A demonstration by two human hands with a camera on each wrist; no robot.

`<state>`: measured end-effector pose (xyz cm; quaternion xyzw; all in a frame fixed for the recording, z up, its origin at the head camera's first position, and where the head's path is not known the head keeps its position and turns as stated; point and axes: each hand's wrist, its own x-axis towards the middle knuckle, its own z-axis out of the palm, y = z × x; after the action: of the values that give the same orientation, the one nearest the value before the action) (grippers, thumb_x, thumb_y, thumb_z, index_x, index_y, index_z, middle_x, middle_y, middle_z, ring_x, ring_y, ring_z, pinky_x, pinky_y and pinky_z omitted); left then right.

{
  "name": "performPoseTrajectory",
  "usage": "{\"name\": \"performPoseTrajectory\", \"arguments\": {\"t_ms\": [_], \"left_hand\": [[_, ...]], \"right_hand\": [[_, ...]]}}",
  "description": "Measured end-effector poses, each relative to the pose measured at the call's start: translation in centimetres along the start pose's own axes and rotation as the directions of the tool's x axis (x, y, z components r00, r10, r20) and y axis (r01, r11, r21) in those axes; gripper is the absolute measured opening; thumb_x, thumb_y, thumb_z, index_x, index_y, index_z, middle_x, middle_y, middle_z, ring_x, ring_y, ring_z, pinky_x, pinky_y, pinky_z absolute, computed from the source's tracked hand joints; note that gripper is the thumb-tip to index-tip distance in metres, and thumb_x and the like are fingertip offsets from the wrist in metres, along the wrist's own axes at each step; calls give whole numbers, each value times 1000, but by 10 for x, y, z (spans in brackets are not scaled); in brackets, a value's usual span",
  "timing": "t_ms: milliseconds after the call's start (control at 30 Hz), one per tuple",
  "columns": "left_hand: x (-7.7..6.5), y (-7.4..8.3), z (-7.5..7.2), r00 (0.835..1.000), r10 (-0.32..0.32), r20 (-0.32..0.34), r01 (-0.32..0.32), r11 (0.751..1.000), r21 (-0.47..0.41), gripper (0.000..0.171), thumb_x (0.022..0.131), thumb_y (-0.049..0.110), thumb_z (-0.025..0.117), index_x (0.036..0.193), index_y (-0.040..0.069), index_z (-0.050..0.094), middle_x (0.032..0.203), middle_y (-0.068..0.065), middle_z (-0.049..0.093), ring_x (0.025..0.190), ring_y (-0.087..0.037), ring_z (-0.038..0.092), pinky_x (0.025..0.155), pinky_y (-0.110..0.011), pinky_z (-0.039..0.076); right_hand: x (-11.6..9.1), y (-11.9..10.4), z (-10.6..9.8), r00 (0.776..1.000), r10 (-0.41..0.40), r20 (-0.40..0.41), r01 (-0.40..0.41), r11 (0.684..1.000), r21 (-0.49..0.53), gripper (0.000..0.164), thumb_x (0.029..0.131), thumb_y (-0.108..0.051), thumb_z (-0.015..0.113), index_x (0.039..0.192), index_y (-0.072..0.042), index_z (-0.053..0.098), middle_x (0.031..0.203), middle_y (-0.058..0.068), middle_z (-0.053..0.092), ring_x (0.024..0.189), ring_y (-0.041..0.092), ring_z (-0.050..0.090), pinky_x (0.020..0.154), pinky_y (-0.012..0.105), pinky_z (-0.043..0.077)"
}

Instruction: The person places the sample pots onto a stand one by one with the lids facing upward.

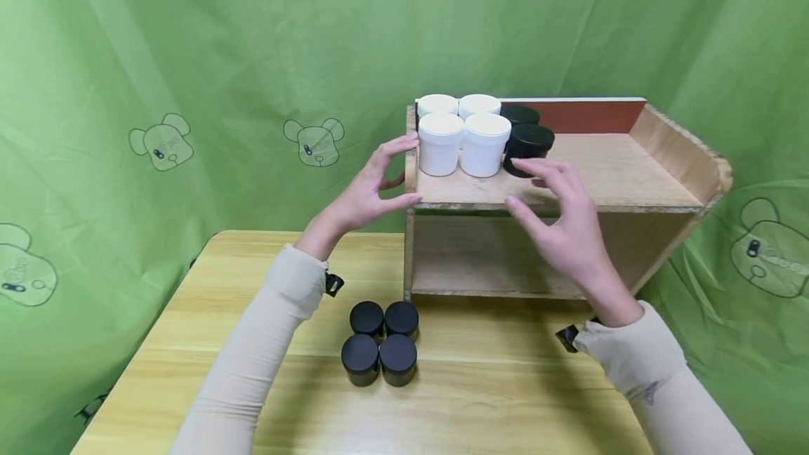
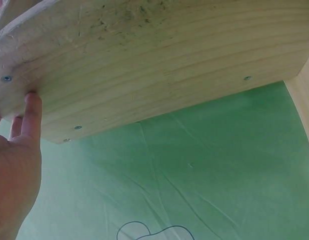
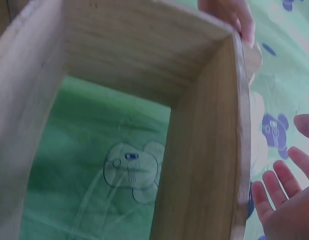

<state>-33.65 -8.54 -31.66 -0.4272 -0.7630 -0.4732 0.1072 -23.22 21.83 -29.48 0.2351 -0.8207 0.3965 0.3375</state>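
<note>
My left hand (image 1: 369, 192) touches the left side panel of a wooden shelf unit (image 1: 556, 209), fingers extended; in the left wrist view fingertips press against that panel (image 2: 144, 70). My right hand (image 1: 565, 223) hovers by the front edge of the top shelf, thumb and fingers spread with nothing between them. Just behind its fingertips stands a black lidded jar (image 1: 529, 142), with another black jar (image 1: 520, 115) behind it. To their left, several white lidded jars (image 1: 483, 146) stand upright in two rows. Whether the right fingertips touch the front black jar, I cannot tell.
Several black jars (image 1: 398, 357) stand grouped on the wooden table (image 1: 480, 399), in front of the unit's left end. Below the top shelf is a lower compartment (image 1: 480, 251). A green curtain (image 1: 253, 34) hangs behind. The unit's right side panel (image 1: 685, 146) rises above the top shelf.
</note>
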Motion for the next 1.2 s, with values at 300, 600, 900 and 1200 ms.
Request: {"name": "performPoseTrajectory", "arguments": {"t_ms": [300, 600, 900, 1200], "left_hand": [[0, 0, 0, 1000, -1, 2, 1, 1000, -7, 85, 89, 20, 79, 157, 26, 29, 170, 12, 20, 156, -12, 23, 113, -46, 51], [0, 1, -1, 1000, -1, 5, 1, 1000, 0, 86, 89, 21, 79, 158, 24, 28, 171, 10, 19, 157, -14, 23, 113, -47, 51], [0, 0, -1, 1000, -4, 5, 4, 1000, 0, 85, 89, 21, 79, 158, 25, 29, 171, 11, 18, 156, -13, 23, 114, -44, 50], [0, 0, -1, 1000, -2, 5, 2, 1000, 8, 85, 90, 20, 79, 158, 25, 29, 170, 10, 19, 156, -13, 23, 113, -45, 51]], "right_hand": [[-26, -7, 19, 993, -89, 81, 88, 996, 4, 56, 84, 1, 82, 136, -14, 68, 132, 7, 65, 124, 13, 55, 108, 15, 40], [-56, -2, 44, 976, -75, 206, 49, 990, 131, 57, 86, 0, 80, 139, -14, 64, 134, 5, 64, 126, 11, 56, 116, 24, 43], [-106, 12, 92, 891, 0, 455, -87, 981, 171, 49, 93, -18, 77, 141, -19, 63, 135, -2, 62, 122, 21, 60, 105, 50, 56], [-148, 20, 124, 785, 47, 617, -199, 963, 180, 49, 96, -31, 74, 142, -19, 62, 134, -5, 60, 124, 20, 60, 102, 45, 58]]}}
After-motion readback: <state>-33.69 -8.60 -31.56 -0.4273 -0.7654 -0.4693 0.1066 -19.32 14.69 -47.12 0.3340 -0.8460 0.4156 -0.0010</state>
